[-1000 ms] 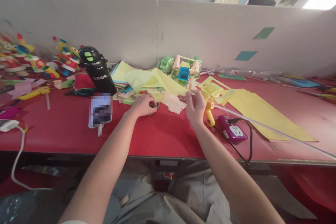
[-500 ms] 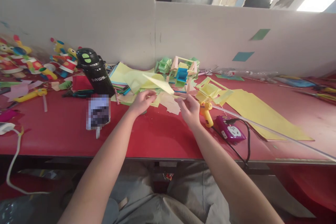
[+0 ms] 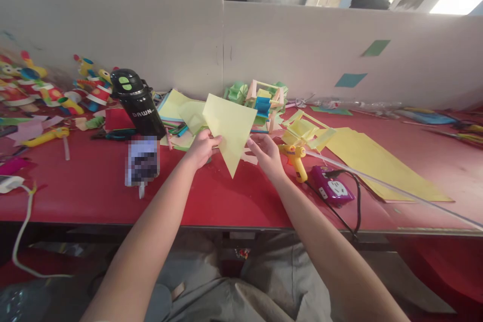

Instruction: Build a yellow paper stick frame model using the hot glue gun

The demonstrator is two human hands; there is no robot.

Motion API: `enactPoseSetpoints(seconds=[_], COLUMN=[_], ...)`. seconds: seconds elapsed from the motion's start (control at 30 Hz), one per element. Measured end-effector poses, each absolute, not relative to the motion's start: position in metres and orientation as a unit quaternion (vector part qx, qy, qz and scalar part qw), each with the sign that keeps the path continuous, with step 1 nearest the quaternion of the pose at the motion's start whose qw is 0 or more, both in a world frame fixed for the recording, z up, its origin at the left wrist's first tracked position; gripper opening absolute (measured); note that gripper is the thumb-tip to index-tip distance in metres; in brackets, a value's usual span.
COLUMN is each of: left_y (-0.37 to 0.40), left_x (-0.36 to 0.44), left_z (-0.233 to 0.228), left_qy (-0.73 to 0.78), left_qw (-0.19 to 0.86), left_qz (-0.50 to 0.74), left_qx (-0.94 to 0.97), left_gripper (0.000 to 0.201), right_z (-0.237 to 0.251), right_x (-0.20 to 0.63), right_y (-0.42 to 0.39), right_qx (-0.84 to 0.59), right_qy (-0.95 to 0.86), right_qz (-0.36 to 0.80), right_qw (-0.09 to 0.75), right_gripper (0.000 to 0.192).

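- Head view, centre of the frame: a yellow paper triangle [image 3: 231,128] is held up above the red table [image 3: 94,186], one corner pointing down.
- Its left edge is pinched by the left hand [image 3: 202,147]; its right edge is pinched by the right hand [image 3: 267,153].
- Left of centre, a black bottle [image 3: 136,103] is seen beside a heap of coloured paper sheets [image 3: 181,110].
- Right of the right hand, a yellow glue gun [image 3: 296,158] and a purple power socket [image 3: 332,187] are seen lying on the table.
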State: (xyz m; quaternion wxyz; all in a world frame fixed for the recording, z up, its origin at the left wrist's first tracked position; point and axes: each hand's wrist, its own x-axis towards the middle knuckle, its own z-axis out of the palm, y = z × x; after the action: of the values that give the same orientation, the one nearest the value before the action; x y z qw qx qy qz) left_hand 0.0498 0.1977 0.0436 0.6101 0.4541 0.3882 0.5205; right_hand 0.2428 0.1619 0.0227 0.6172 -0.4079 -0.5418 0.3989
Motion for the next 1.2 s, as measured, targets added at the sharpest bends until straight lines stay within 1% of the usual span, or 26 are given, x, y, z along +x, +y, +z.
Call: enactPoseSetpoints(seconds=[0.07,0.17,0.23,0.33,0.43,0.6,0.67,0.77,0.83,0.9,1.0,1.07,1.1,1.2], left_y=[0.194,0.193,0.195,0.199,0.203,0.203,0.203,0.203,0.203,0.203,0.201,0.197,0.194,0.187], left_x=[0.054,0.058,0.057,0.051,0.043,0.036,0.034,0.029,0.025,0.021,0.018,0.019,0.021,0.032], left_z=[0.044,0.042,0.041,0.040,0.042,0.045,0.046,0.046,0.047,0.048,0.051,0.052,0.052,0.049], left_qy=[0.356,0.337,0.337,0.369,0.405,0.383,0.374,0.369,0.372,0.374,0.361,0.358,0.363,0.368], left_qw=[0.650,0.672,0.658,0.603,0.559,0.567,0.576,0.576,0.577,0.589,0.618,0.636,0.644,0.653], left_qz=[0.490,0.460,0.479,0.531,0.544,0.537,0.535,0.528,0.512,0.488,0.433,0.383,0.355,0.272], left_qx=[0.458,0.474,0.474,0.468,0.478,0.494,0.492,0.503,0.516,0.525,0.549,0.566,0.572,0.604], left_gripper=[0.027,0.026,0.026,0.029,0.030,0.032,0.029,0.017,0.009,0.005,0.020,0.030,0.032,0.027], right_z=[0.021,0.019,0.017,0.016,0.017,0.022,0.023,0.023,0.024,0.026,0.031,0.035,0.037,0.039], right_x=[0.244,0.247,0.249,0.250,0.250,0.250,0.250,0.251,0.252,0.253,0.256,0.258,0.258,0.256], right_y=[0.165,0.168,0.169,0.170,0.169,0.168,0.168,0.168,0.168,0.167,0.165,0.164,0.163,0.160], right_qx=[-0.415,-0.415,-0.410,-0.414,-0.414,-0.394,-0.388,-0.390,-0.405,-0.425,-0.455,-0.463,-0.463,-0.449], right_qy=[-0.520,-0.526,-0.526,-0.534,-0.548,-0.521,-0.504,-0.485,-0.478,-0.474,-0.501,-0.540,-0.559,-0.593], right_qz=[0.432,0.446,0.447,0.442,0.434,0.467,0.484,0.493,0.490,0.480,0.446,0.433,0.437,0.478], right_qw=[0.609,0.594,0.596,0.590,0.583,0.596,0.601,0.608,0.606,0.603,0.586,0.553,0.532,0.466], right_gripper=[0.040,0.035,0.033,0.031,0.030,0.030,0.029,0.024,0.020,0.017,0.015,0.014,0.014,0.015])
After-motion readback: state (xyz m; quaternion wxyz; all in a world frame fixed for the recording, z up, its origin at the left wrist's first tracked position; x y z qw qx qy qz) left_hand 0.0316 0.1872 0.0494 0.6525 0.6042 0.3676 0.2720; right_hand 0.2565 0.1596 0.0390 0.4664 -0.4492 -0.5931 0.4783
